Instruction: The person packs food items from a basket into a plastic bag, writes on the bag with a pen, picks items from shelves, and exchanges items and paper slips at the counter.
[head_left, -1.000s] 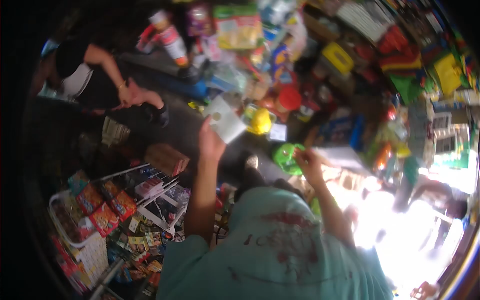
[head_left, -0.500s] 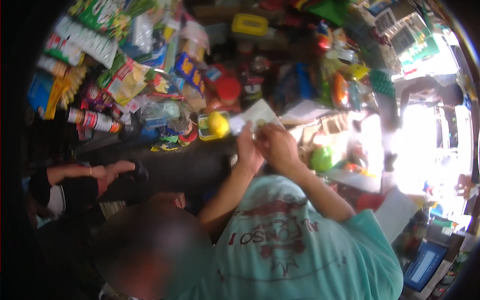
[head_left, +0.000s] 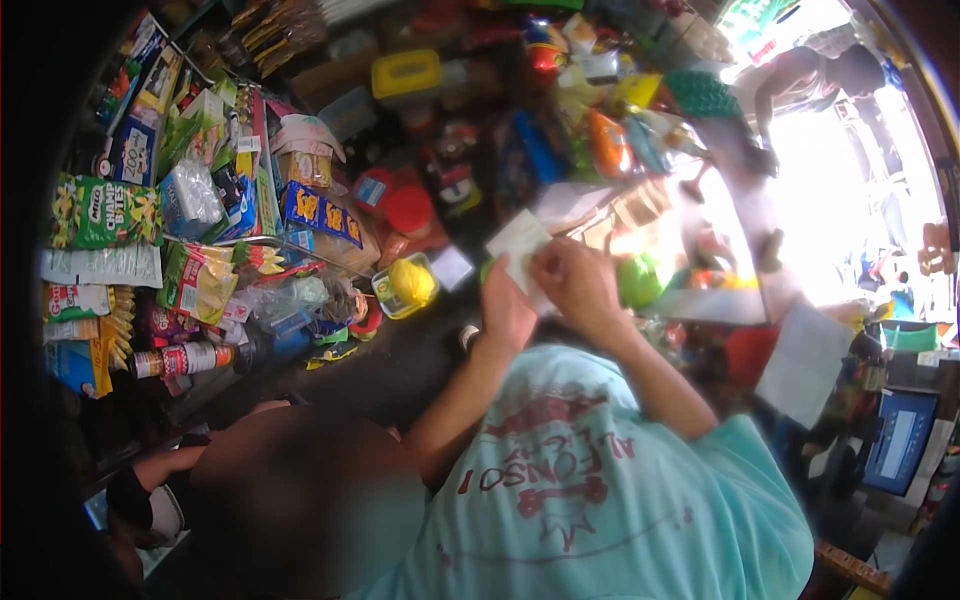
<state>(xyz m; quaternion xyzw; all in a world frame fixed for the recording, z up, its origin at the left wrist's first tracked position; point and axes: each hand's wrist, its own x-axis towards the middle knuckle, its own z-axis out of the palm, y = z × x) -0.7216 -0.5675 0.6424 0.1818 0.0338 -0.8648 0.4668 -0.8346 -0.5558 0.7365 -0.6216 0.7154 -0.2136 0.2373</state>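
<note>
A pale sheet or small pad of paper (head_left: 519, 240) is gripped in my left hand (head_left: 508, 310), near the middle of the view. Close beside its right edge, my right hand (head_left: 585, 285) has its fingers pinched together. Whatever they hold, if anything, is hidden. A small green spot shows at my left hand's fingertips, too blurred to name. Left of the paper stands a clear plastic tub (head_left: 385, 301) with a yellow plastic bundle (head_left: 411, 283) in it. A small white slip (head_left: 452, 268) lies between the tub and my left hand.
Packed snacks (head_left: 110, 212) and a spice jar (head_left: 190, 359) crowd the left. Behind are a red-lidded jar (head_left: 408, 209) and a yellow-rimmed box (head_left: 405, 74). A green bag (head_left: 640, 280) lies right. Another person (head_left: 800, 80) is at the bright opening; someone's arm (head_left: 165, 468) shows lower left.
The view has turned, so the shelves sit differently. My right hand has drawn slightly right of the paper, its fingers still pinched. My left hand keeps hold of the paper.
</note>
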